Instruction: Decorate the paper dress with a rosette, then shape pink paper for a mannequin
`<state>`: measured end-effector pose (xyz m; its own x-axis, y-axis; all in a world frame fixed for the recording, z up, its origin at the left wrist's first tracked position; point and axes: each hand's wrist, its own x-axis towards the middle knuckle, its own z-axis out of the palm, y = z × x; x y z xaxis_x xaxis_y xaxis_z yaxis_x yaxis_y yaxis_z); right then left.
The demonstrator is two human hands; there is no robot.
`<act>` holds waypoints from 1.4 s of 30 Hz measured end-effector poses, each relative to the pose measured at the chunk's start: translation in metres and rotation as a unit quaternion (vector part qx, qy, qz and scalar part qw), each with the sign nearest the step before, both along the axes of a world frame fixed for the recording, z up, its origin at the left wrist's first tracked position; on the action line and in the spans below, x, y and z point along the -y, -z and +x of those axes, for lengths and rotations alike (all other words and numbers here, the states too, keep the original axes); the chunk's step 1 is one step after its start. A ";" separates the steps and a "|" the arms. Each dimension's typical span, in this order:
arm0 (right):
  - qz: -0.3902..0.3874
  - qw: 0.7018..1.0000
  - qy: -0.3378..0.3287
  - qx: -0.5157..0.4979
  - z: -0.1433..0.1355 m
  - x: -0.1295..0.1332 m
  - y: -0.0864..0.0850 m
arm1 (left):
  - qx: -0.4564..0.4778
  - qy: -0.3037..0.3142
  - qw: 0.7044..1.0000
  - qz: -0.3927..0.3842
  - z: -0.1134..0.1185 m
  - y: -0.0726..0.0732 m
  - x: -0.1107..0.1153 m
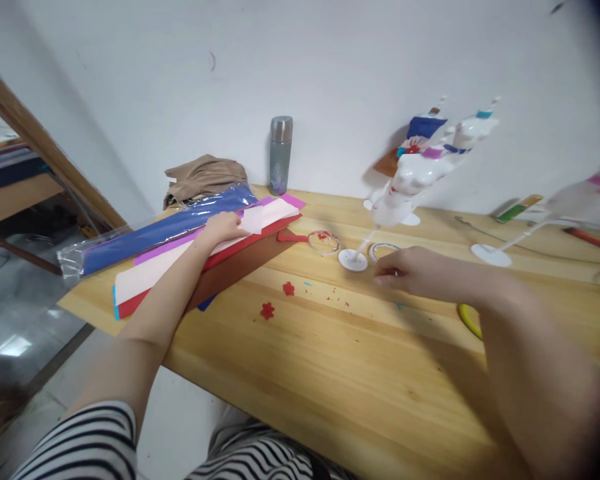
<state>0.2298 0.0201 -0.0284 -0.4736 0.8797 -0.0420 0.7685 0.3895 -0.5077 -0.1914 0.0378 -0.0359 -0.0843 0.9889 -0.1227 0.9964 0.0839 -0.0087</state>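
Observation:
My left hand (224,227) rests on the stack of coloured sheets, its fingers closed at the edge of a small pale pink piece (253,219). Under it lie a long pale pink sheet (147,275), a red sheet (225,255) and a brown sheet (245,261). My right hand (405,265) hovers low over the table with curled fingers; anything inside them is hidden. Close beside it are a clear tape roll (380,251) and the round base (353,261) of a white mini mannequin (403,180). Two red felt flowers (289,289) lie between the hands.
A blue sheet in clear wrap (170,230) and brown cloth (205,177) lie at the back left. Behind them stands a flask (281,157). Another clear ring (324,243), red scraps, more mannequins (475,130), and a yellow ring (469,322) are on the table (300,373).

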 end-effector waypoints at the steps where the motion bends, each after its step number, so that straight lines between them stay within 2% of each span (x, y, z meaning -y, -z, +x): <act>1: -0.025 0.998 -0.026 0.044 -0.003 0.000 -0.003 | -0.005 0.012 1.000 -0.011 0.002 0.002 0.000; 3: -0.077 0.987 -0.066 0.122 -0.008 0.001 -0.009 | -0.014 0.032 0.999 -0.030 0.005 0.005 -0.001; 6: -0.078 0.982 -0.051 0.163 -0.016 0.004 -0.018 | -0.024 0.045 0.998 -0.048 0.008 0.004 -0.003; 9: -0.079 0.975 -0.064 0.195 -0.020 0.009 -0.023 | -0.017 0.044 0.997 -0.054 0.007 -0.002 -0.001; 15: -0.092 0.968 -0.071 0.221 -0.021 0.008 -0.022 | 0.050 0.027 0.998 -0.030 -0.004 -0.021 0.004; 19: -0.091 0.970 -0.068 0.215 -0.020 0.007 -0.020 | 0.100 -0.002 0.995 0.014 -0.016 -0.025 0.004; 26: -0.084 0.969 -0.070 0.221 -0.021 0.006 -0.016 | 0.141 -0.025 0.988 0.064 -0.025 -0.025 0.005; 34: -0.081 0.960 -0.067 0.258 -0.029 0.014 -0.023 | 0.126 -0.042 0.988 0.085 -0.030 -0.024 0.000; 38: -0.086 0.962 -0.057 0.252 -0.030 0.014 -0.022 | 0.097 -0.040 0.992 0.064 -0.028 -0.023 0.000; 42: -0.096 0.963 -0.060 0.246 -0.030 0.012 -0.018 | 0.066 -0.001 0.998 0.010 -0.015 -0.015 0.001</act>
